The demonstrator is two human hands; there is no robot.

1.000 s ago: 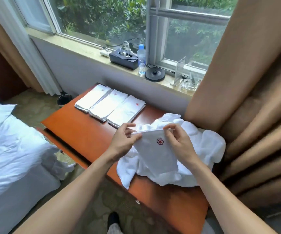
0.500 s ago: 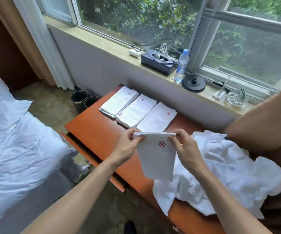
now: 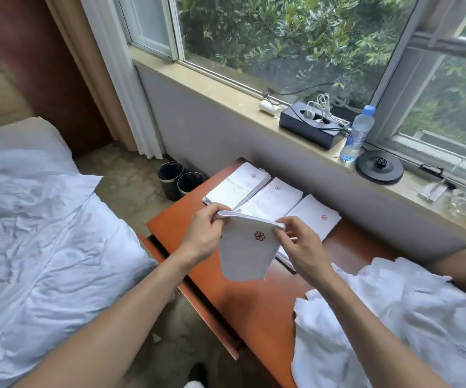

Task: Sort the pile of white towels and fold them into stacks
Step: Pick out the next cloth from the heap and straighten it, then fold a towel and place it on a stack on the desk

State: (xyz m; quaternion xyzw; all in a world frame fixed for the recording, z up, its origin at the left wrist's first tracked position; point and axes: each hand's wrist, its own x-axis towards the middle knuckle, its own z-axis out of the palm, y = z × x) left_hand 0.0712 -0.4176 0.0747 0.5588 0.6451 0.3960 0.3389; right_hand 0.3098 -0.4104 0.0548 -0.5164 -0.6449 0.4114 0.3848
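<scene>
A folded white towel [image 3: 247, 256] with a red flower emblem hangs in the air over the orange-brown table [image 3: 254, 301]. My left hand [image 3: 205, 238] pinches its top left corner and my right hand [image 3: 300, 242] pinches its top right corner. Behind it, three stacks of folded towels lie side by side on the table: the left stack [image 3: 237, 186], the middle stack [image 3: 272, 201] and the right stack [image 3: 317, 217]. A loose pile of white towels [image 3: 394, 326] covers the table's right end.
A bed with white sheets [image 3: 44, 247] fills the left. Two black bins [image 3: 180, 182] stand on the floor by the table's far corner. The window sill holds a black box [image 3: 311, 128], a water bottle [image 3: 357, 134] and a kettle base [image 3: 379, 166].
Both hands have carried the folded towel left, away from the loose pile and toward the three stacks. The view has swung left with them.
</scene>
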